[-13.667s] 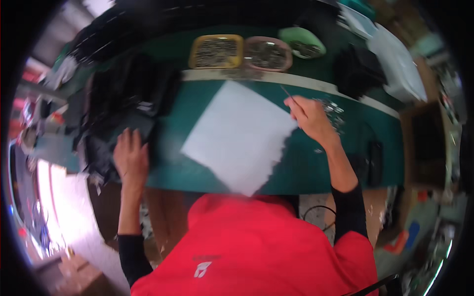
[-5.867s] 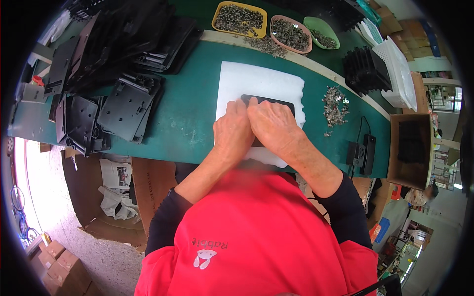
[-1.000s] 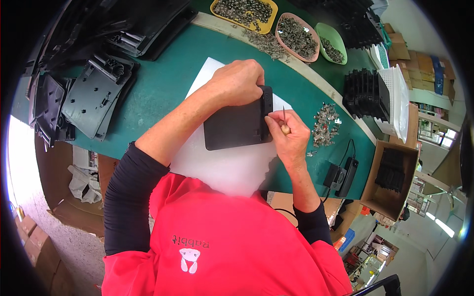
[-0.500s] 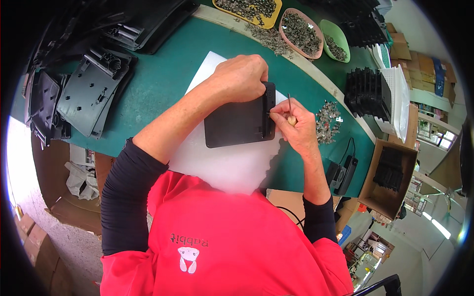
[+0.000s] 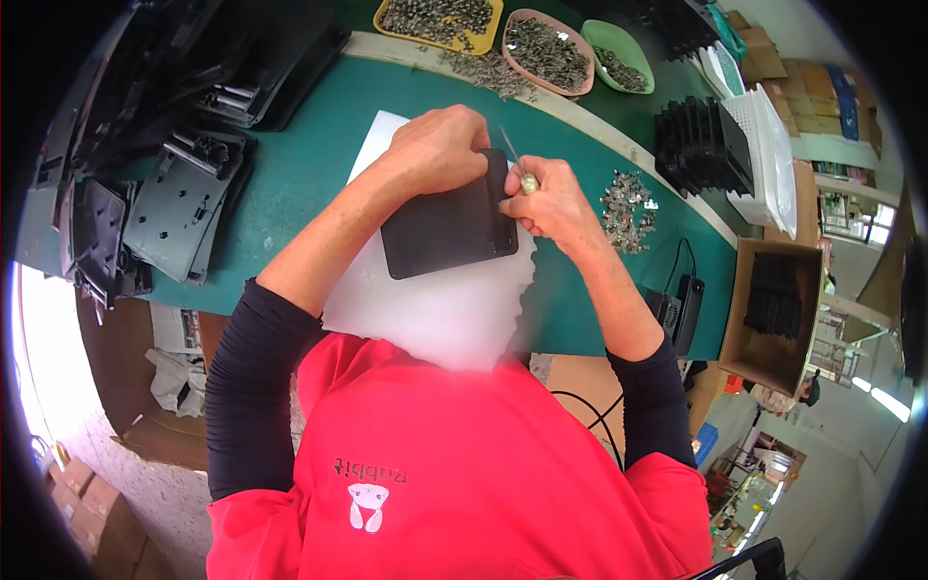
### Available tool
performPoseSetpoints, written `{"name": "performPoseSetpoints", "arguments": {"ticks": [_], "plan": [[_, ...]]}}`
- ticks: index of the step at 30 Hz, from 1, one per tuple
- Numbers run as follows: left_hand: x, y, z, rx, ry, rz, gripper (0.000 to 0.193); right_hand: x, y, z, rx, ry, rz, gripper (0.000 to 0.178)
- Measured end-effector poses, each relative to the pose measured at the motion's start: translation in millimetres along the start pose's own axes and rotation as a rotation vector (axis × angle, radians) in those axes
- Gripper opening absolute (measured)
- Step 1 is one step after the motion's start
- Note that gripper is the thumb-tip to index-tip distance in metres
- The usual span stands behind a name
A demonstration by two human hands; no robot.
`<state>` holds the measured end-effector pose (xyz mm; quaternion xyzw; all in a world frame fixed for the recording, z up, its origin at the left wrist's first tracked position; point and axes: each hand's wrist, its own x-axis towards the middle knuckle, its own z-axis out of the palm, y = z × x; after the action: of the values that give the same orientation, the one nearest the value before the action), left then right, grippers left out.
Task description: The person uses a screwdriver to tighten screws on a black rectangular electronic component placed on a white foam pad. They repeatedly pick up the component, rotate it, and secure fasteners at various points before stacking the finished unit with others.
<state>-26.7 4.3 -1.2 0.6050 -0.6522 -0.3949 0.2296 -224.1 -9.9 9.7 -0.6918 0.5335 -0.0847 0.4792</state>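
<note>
A flat black plastic panel (image 5: pixel 440 232) with a raised strip along its right side lies on a white foam sheet (image 5: pixel 425 309). My left hand (image 5: pixel 440 150) is closed over the panel's far edge, its fingertips partly hidden. At the right edge, my right hand (image 5: pixel 556 203) has its thumb and fingers pressed together close to the strip. Held in that hand is a tool with a thin metal shaft and a pale yellowish handle (image 5: pixel 529 184); the shaft points away and to the left. Whether a small part sits between those fingertips, I cannot tell.
Small metal clips (image 5: pixel 628 213) lie heaped on the green table (image 5: pixel 300 145). A yellow tray (image 5: pixel 474 41), a pink tray (image 5: pixel 587 72) and a green tray (image 5: pixel 643 87) hold more. Black panels (image 5: pixel 179 217) are stacked left; a cardboard box (image 5: pixel 730 338) stands right.
The whole view has shifted a little. My right hand has moved slightly farther up the panel's edge, and the tool's shaft now leans left. My left hand keeps its hold.
</note>
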Motion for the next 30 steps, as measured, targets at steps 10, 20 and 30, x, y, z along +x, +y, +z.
{"name": "performPoseSetpoints", "arguments": {"ticks": [10, 20, 30], "plan": [[-33, 5, -12, 0.054, 0.055, -0.12, 0.04, -56, 1, -5, -0.357, 0.084, -0.33, 0.035], [-38, -3, -6, -0.029, 0.078, -0.183, 0.04, -68, -3, 17, -0.776, 0.175, -0.439, 0.041], [-41, 2, -5, -0.023, 0.098, -0.189, 0.037, -70, -3, 18, -0.863, 0.168, -0.465, 0.047]]}}
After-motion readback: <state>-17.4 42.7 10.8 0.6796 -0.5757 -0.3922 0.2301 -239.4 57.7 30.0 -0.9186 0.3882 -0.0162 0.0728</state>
